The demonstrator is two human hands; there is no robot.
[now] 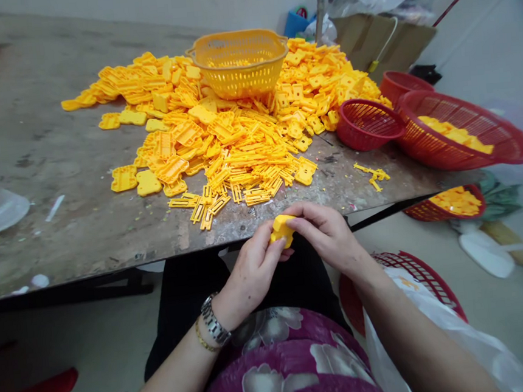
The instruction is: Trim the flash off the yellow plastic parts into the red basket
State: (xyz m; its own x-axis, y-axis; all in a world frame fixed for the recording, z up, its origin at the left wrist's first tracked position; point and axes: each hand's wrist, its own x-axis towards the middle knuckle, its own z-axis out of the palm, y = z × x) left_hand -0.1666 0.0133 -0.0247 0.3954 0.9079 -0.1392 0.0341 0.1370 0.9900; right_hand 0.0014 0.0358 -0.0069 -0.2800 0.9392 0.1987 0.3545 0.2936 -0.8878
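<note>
Just past the table's front edge, above my lap, both hands close on one small yellow plastic piece (283,229). My left hand (253,261) grips its lower left side, thumb on the near face. The fingers of my right hand (326,233) press on its upper right corner. Parts of the piece are hidden by the fingers. Beyond my hands spreads a large heap of yellow plastic parts (238,137), with flat rounded plates and thin slotted strips. Several slotted strips (205,207) lie nearest to me.
A yellow basket (242,75) stands on the heap. To the right are a small red basket (368,125) and a larger red colander (464,105) with yellow pieces. Below the table (63,231), another red basket (482,201) holds yellow pieces. A white plastic bag (438,327) is by my right arm.
</note>
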